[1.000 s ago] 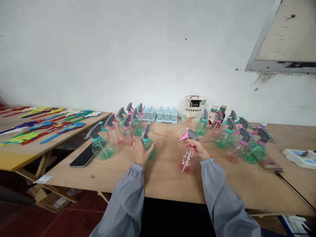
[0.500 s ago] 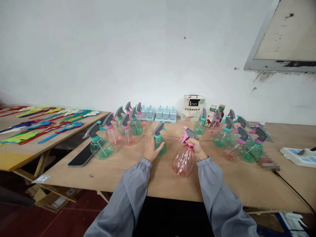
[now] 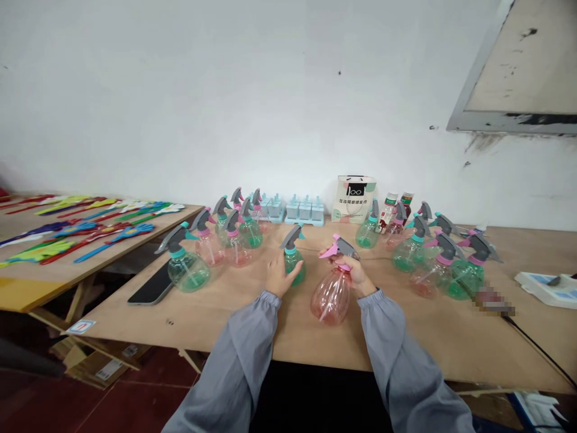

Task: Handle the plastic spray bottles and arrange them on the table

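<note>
Pink spray bottle (image 3: 331,299) stands near the middle of the tabletop's (image 3: 202,322) front edge, the right hand's (image 3: 357,275) grip closed around its neck. The left hand's (image 3: 279,278) grip is open beside the green spray bottle (image 3: 293,256); contact is unclear. A phone (image 3: 149,284) lies towards the left edge.

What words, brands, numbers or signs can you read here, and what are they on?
Paper bag: perhaps "眼镜" within its Chinese characters; the rest is too blurred or small.
White-labelled bottle: label too small to read.
Table-corner sticker: red mark, too blurred.
Cardboard box: labels too small.
</note>
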A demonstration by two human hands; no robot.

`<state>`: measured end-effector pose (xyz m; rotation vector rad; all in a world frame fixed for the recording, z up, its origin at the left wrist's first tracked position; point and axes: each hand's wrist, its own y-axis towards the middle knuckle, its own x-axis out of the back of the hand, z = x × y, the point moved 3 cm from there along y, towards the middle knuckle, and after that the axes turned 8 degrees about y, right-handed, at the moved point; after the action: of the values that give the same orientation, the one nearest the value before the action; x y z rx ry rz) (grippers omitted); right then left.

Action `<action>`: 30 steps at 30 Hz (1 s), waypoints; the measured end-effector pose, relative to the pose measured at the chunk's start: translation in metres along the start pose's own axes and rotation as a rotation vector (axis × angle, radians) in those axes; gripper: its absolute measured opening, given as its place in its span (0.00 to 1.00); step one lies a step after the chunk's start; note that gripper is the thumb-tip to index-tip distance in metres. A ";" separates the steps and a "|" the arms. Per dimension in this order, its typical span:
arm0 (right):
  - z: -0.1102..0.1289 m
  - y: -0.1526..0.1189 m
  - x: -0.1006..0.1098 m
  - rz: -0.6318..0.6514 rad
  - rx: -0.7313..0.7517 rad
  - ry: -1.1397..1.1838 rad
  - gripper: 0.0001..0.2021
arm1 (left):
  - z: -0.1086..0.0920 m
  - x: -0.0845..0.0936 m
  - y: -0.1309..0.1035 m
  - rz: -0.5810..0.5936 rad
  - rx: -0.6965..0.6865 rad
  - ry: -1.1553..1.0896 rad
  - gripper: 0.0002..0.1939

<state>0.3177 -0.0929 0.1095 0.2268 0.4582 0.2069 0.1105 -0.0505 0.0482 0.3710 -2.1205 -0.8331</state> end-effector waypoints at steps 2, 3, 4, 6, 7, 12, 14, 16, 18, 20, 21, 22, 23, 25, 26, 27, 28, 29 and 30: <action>-0.002 0.000 -0.001 0.005 -0.018 0.010 0.08 | 0.000 -0.001 0.000 0.013 0.009 0.007 0.34; -0.002 0.001 -0.001 -0.010 -0.005 0.023 0.08 | 0.001 -0.001 0.000 0.019 0.017 0.012 0.35; -0.002 0.001 0.000 -0.030 0.017 0.040 0.07 | 0.001 -0.002 0.000 0.023 0.025 0.015 0.35; -0.002 0.001 0.001 -0.069 0.053 0.069 0.07 | 0.002 -0.002 0.000 0.029 0.034 0.017 0.36; -0.002 0.001 0.002 -0.081 0.053 0.073 0.07 | 0.002 -0.002 -0.001 0.031 0.034 0.015 0.35; -0.004 0.000 0.002 -0.084 -0.013 0.031 0.12 | 0.002 -0.003 -0.001 0.023 0.027 0.017 0.35; -0.005 -0.001 0.001 -0.086 -0.025 0.016 0.13 | 0.002 -0.003 -0.001 0.016 0.022 0.015 0.35; -0.005 -0.001 0.001 -0.104 0.001 0.010 0.12 | 0.002 -0.003 -0.001 0.017 0.020 0.012 0.35; -0.003 -0.002 0.003 -0.135 0.047 0.007 0.09 | 0.002 -0.004 -0.001 0.024 0.029 0.022 0.36; -0.002 -0.002 0.004 -0.156 0.079 -0.001 0.08 | 0.002 -0.003 -0.001 0.032 0.038 0.033 0.36; -0.001 -0.003 0.004 -0.159 0.087 -0.007 0.08 | 0.002 -0.003 -0.001 0.034 0.037 0.034 0.36; 0.000 -0.003 0.003 -0.154 0.091 -0.011 0.08 | 0.002 -0.002 -0.001 0.034 0.035 0.033 0.35; 0.001 -0.003 0.002 -0.148 0.092 -0.010 0.09 | 0.001 -0.002 -0.001 0.034 0.032 0.032 0.35; 0.001 -0.002 0.000 -0.143 0.083 -0.006 0.10 | 0.001 -0.001 -0.002 0.038 0.032 0.030 0.35; 0.000 -0.002 0.000 -0.144 0.073 -0.004 0.10 | 0.000 0.000 -0.002 0.042 0.035 0.032 0.35; -0.001 -0.002 -0.001 -0.146 0.066 -0.003 0.11 | 0.000 0.000 -0.002 0.045 0.037 0.034 0.35; -0.002 -0.002 -0.001 -0.150 0.068 -0.006 0.11 | 0.000 0.000 -0.002 0.049 0.038 0.035 0.35; -0.003 -0.001 0.000 -0.161 0.082 -0.011 0.11 | 0.000 0.001 -0.002 0.050 0.036 0.036 0.35; -0.003 -0.001 0.001 -0.177 0.103 -0.018 0.10 | 0.000 0.001 -0.002 0.051 0.035 0.037 0.34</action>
<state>0.3174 -0.0932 0.1057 0.2870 0.4687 0.0080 0.1102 -0.0522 0.0474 0.3465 -2.1032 -0.7554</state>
